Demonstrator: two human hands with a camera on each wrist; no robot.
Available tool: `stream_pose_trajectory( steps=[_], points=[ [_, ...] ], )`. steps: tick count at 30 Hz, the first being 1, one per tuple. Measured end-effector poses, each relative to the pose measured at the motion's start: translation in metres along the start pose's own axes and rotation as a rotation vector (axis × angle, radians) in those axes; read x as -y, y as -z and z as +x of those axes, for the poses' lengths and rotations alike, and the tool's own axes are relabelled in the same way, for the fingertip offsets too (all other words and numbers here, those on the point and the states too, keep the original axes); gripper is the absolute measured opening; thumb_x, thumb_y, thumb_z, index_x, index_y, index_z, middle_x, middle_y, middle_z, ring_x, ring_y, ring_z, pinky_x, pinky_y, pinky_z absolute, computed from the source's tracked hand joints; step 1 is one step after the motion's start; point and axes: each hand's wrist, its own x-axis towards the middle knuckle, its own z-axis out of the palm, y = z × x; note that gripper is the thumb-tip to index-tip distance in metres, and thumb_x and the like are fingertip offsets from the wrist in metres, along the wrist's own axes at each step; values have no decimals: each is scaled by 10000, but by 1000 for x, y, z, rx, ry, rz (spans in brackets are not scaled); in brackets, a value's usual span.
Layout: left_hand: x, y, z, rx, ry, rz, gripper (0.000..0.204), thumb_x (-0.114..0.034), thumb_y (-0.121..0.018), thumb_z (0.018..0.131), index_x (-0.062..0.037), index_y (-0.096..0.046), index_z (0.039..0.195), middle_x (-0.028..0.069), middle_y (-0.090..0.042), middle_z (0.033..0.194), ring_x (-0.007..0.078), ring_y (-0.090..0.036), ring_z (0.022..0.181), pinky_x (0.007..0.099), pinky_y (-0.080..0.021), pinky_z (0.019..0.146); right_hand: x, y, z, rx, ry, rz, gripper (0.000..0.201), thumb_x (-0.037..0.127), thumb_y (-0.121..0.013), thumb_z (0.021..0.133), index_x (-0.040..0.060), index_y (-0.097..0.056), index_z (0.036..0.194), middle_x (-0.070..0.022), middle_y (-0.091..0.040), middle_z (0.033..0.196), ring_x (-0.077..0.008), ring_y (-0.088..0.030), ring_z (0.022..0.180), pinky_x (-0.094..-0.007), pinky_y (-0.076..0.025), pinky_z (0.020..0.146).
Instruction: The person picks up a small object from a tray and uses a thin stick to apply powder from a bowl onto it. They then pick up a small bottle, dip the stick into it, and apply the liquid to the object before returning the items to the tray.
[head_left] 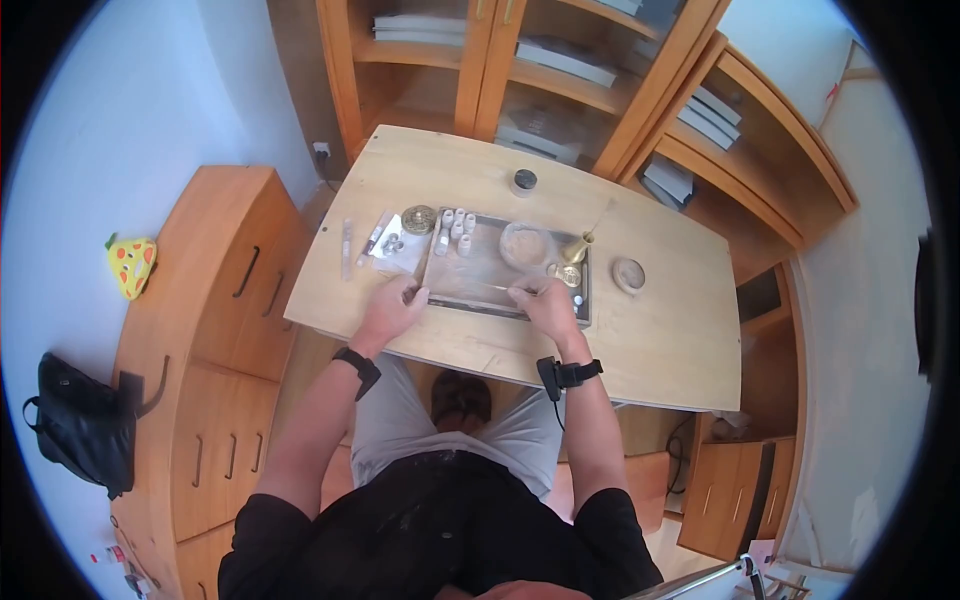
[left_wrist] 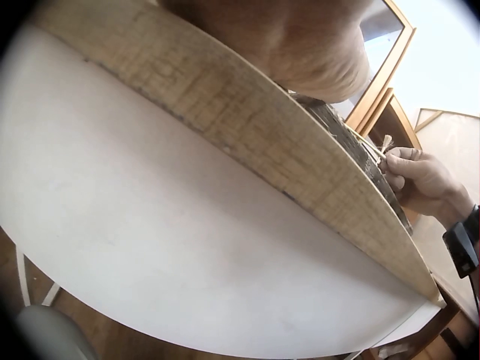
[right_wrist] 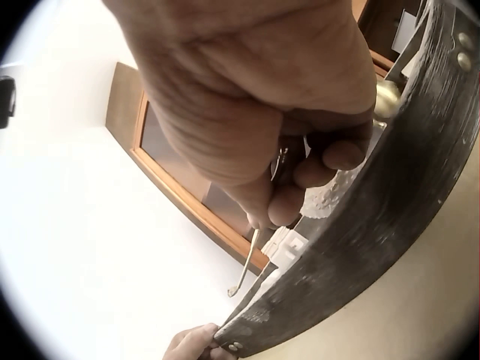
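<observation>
A dark, dusty rectangular tray (head_left: 470,300) lies on the wooden table (head_left: 660,340). My left hand (head_left: 410,294) grips its front left corner; in the right wrist view its fingers (right_wrist: 193,343) curl at the corner of the tray's rim (right_wrist: 367,232). Over the tray's front right, my right hand (head_left: 530,294) pinches a thin metal tool (right_wrist: 253,259) with a small hooked end. From the left wrist view the right hand (left_wrist: 420,180) shows beyond the table edge (left_wrist: 225,112), and most of the tray is hidden.
On the tray sit small white cylinders (head_left: 455,228), a round shallow bowl (head_left: 525,245) and a brass piece (head_left: 577,247). A brass disc (head_left: 418,218), white paper (head_left: 400,255), a round lid (head_left: 629,274) and a jar (head_left: 524,181) lie around it. Bookshelves (head_left: 560,70) stand behind, drawers (head_left: 215,330) to the left.
</observation>
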Motion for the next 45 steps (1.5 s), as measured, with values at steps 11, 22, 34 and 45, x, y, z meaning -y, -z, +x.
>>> stream_pose_trajectory(
  steps=[11,22,34,45],
  points=[
    [4,-2,0,-8,-24,18,225,-192,-756,889,-3,-655,820,127,-645,671,240,-621,586,358,-499,582,-27,44,-6,-212,3,91,157,138,-725,944,-9,-757,901,17,-647,688,-50,-538,620,-247,-421,551],
    [0,3,-1,2,12,17,240,-236,-755,896,-8,-689,860,141,-674,725,273,-667,650,375,-531,632,7,76,-6,75,83,-459,173,170,-760,806,32,-776,909,-198,-718,793,-358,-701,732,-418,-552,708],
    [4,2,0,-3,-6,0,256,-247,-757,883,-8,-679,835,170,-678,750,328,-671,673,407,-535,639,40,-22,17,177,262,-513,140,181,-722,850,70,-784,909,-199,-717,841,-402,-687,826,-460,-542,761],
    [5,0,0,-6,16,-21,260,-238,-749,885,-1,-665,818,178,-675,733,348,-680,679,415,-539,642,10,-23,12,117,121,-158,182,165,-752,894,2,-777,969,-143,-729,809,-236,-681,736,-352,-529,696]
  ],
)
